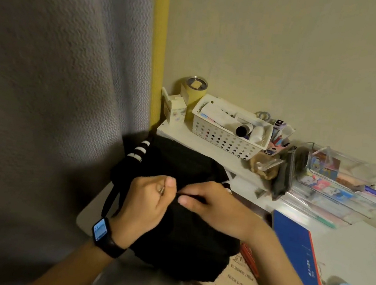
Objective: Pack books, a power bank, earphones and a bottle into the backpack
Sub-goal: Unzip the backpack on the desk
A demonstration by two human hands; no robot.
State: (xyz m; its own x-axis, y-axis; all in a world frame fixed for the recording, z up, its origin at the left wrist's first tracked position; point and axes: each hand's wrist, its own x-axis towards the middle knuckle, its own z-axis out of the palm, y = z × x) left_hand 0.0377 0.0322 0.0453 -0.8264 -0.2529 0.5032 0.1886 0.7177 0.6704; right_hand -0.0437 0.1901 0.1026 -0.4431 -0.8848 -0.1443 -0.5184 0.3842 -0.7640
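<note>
Left hand (149, 205) fingers pinch the zipper pull (161, 190); right hand (218, 210) fingers grip the backpack (179, 160) top.

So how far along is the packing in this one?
Nothing shows as done; the black backpack hides its inside. In hand: the left hand pinches what looks like a zip pull on it, the right hand grips its fabric. Left: the blue book lies on the desk, unpacked; power bank and earphones cannot be made out.
</note>
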